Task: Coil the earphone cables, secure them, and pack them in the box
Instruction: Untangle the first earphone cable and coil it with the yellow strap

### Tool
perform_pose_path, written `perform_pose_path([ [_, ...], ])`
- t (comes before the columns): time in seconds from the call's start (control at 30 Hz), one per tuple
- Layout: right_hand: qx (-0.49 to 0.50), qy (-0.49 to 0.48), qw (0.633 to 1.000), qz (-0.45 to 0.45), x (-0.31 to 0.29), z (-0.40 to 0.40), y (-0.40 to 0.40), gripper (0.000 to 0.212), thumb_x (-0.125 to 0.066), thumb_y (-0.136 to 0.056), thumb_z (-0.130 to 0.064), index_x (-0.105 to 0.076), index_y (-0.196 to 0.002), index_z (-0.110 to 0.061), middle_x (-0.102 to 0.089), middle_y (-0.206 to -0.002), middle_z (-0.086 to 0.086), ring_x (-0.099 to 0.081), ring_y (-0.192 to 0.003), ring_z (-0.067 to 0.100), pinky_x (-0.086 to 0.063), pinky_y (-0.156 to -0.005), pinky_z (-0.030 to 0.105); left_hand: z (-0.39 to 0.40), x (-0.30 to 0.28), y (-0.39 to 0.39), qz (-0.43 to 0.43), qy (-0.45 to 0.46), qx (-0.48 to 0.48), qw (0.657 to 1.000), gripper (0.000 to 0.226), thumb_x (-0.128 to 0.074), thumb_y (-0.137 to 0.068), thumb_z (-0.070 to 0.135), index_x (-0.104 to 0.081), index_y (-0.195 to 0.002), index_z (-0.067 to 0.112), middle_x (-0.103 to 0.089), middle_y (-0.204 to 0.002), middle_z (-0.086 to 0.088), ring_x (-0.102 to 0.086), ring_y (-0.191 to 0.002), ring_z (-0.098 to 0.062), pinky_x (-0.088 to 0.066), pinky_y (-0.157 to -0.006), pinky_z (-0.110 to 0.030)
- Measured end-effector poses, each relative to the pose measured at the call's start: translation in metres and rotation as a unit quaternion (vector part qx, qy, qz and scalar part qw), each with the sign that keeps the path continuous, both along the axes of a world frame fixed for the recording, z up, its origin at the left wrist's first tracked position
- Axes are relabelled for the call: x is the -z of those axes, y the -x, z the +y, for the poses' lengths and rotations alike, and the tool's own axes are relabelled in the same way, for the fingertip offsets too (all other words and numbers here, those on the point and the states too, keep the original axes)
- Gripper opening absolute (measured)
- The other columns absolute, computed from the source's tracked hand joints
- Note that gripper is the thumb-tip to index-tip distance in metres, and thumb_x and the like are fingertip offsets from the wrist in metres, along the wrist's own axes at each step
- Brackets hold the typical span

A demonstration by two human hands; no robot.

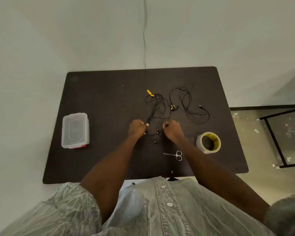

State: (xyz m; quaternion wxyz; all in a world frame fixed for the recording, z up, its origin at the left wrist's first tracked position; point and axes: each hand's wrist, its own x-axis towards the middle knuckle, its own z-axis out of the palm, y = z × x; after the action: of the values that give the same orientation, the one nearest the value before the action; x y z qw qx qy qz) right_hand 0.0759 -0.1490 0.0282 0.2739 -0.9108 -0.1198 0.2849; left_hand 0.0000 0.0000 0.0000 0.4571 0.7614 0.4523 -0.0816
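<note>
**Barely started: cables loose, box empty**

I see two black earphone cables on the table (95, 167), both uncoiled. The left cable (157, 106) sprawls in loose loops mid-table, with a yellow tie (150, 93) at its far end; its near end runs down toward my hands, and two earbuds (157, 137) lie on the table between my wrists. The right cable (191, 106) lies just beside it, equally slack, and neither hand touches it.

My left hand (137, 127) has its fingers curled, pinching the left cable near its inline piece. My right hand (173, 129) is curled too, thumb against forefinger; it probably holds a stretch of the same cable, but the thin black wire vanishes against the dark table, so I cannot tell for sure.

I judge this as the opening of the first coil: an end is gathered, no loops are formed yet. Nothing is secured. The tape roll (208, 142) stands to the right near my right forearm, and the scissors (174, 155) lie near it, closer to me, both untouched. The clear box (75, 130) sits well apart on the left, closed as far as I can see, with nothing inside.

Left to do: coil both cables, bind each, open the box, pack them.
</note>
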Motion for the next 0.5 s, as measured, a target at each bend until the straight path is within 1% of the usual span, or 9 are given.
perform_pose_path([
  [0.13,-0.037,0.025,0.999,0.031,0.007,-0.002,-0.002,0.026,-0.051,-0.088,-0.009,-0.072,-0.103,-0.013,-0.068,-0.111,0.015,-0.061,-0.106,0.034,-0.049,-0.091,0.036,-0.005,0.02,-0.011,0.087,-0.067,0.047,0.993,0.038,-0.068,-0.077,0.045,-0.064,-0.088,0.009,-0.067,-0.101,-0.015,-0.062,-0.098,-0.033,-0.052,-0.083,-0.042],
  [0.2,-0.057,0.033,0.997,0.043,0.014,-0.003,-0.004,0.023,-0.055,-0.089,-0.014,-0.07,-0.106,-0.014,-0.068,-0.112,0.014,-0.062,-0.107,0.033,-0.049,-0.09,0.035,-0.006,0.029,-0.009,0.095,-0.074,0.047,0.992,0.028,-0.065,-0.08,0.036,-0.066,-0.089,0.01,-0.066,-0.105,-0.016,-0.061,-0.102,-0.035,-0.051,-0.088,-0.045],
  [0.23,-0.068,0.038,0.996,0.047,0.017,-0.004,-0.006,0.022,-0.056,-0.09,-0.016,-0.07,-0.107,-0.014,-0.068,-0.113,0.013,-0.062,-0.107,0.032,-0.049,-0.09,0.034,-0.007,0.031,-0.009,0.078,-0.061,0.019,0.995,0.021,-0.063,-0.083,0.03,-0.068,-0.088,0.01,-0.068,-0.102,-0.015,-0.063,-0.1,-0.034,-0.052,-0.086,-0.042],
  [0.3,-0.076,0.04,0.995,0.051,0.019,-0.006,-0.009,0.022,-0.056,-0.09,-0.015,-0.07,-0.106,-0.013,-0.068,-0.112,0.013,-0.062,-0.107,0.032,-0.05,-0.089,0.035,-0.005,0.023,-0.007,0.012,0.0,-0.11,0.994,0.014,-0.063,-0.086,0.02,-0.07,-0.085,0.009,-0.07,-0.091,-0.01,-0.065,-0.091,-0.026,-0.05,-0.076,-0.032],
  [0.33,-0.075,0.039,0.995,0.052,0.019,-0.006,-0.01,0.022,-0.055,-0.091,-0.014,-0.071,-0.105,-0.012,-0.068,-0.112,0.013,-0.062,-0.106,0.032,-0.05,-0.09,0.035,-0.003,0.019,-0.007,-0.033,0.048,-0.184,0.981,0.011,-0.061,-0.089,0.017,-0.068,-0.083,0.011,-0.069,-0.085,-0.008,-0.065,-0.086,-0.024,-0.048,-0.071,-0.03],
  [0.4,-0.074,0.039,0.995,0.053,0.02,-0.006,-0.013,0.023,-0.053,-0.091,-0.013,-0.072,-0.104,-0.012,-0.069,-0.111,0.013,-0.062,-0.106,0.031,-0.05,-0.09,0.036,0.003,0.01,-0.003,-0.118,0.17,-0.292,0.934,0.014,-0.05,-0.096,0.013,-0.055,-0.084,0.015,-0.067,-0.08,-0.007,-0.066,-0.072,-0.021,-0.048,-0.061,-0.028],
  [0.43,-0.075,0.041,0.995,0.054,0.02,-0.005,-0.015,0.024,-0.052,-0.091,-0.013,-0.072,-0.103,-0.012,-0.069,-0.111,0.013,-0.062,-0.106,0.031,-0.05,-0.091,0.036,0.007,0.006,-0.001,-0.142,0.223,-0.322,0.909,0.016,-0.044,-0.099,0.012,-0.05,-0.085,0.016,-0.066,-0.077,-0.007,-0.066,-0.064,-0.018,-0.05,-0.056,-0.027],
  [0.47,-0.079,0.046,0.994,0.053,0.019,-0.002,-0.015,0.024,-0.052,-0.09,-0.013,-0.072,-0.103,-0.012,-0.069,-0.111,0.013,-0.062,-0.107,0.032,-0.049,-0.091,0.036,0.013,0.004,0.004,-0.144,0.244,-0.334,0.899,0.016,-0.042,-0.1,0.012,-0.048,-0.087,0.015,-0.065,-0.073,-0.006,-0.064,-0.056,-0.015,-0.052,-0.052,-0.027],
  [0.5,-0.08,0.051,0.994,0.051,0.018,0.001,-0.015,0.022,-0.053,-0.09,-0.013,-0.072,-0.102,-0.012,-0.068,-0.111,0.014,-0.062,-0.107,0.033,-0.049,-0.091,0.036,0.017,0.001,0.008,-0.135,0.238,-0.335,0.902,0.014,-0.043,-0.1,0.012,-0.049,-0.088,0.014,-0.062,-0.069,-0.005,-0.06,-0.048,-0.013,-0.051,-0.047,-0.025],
])
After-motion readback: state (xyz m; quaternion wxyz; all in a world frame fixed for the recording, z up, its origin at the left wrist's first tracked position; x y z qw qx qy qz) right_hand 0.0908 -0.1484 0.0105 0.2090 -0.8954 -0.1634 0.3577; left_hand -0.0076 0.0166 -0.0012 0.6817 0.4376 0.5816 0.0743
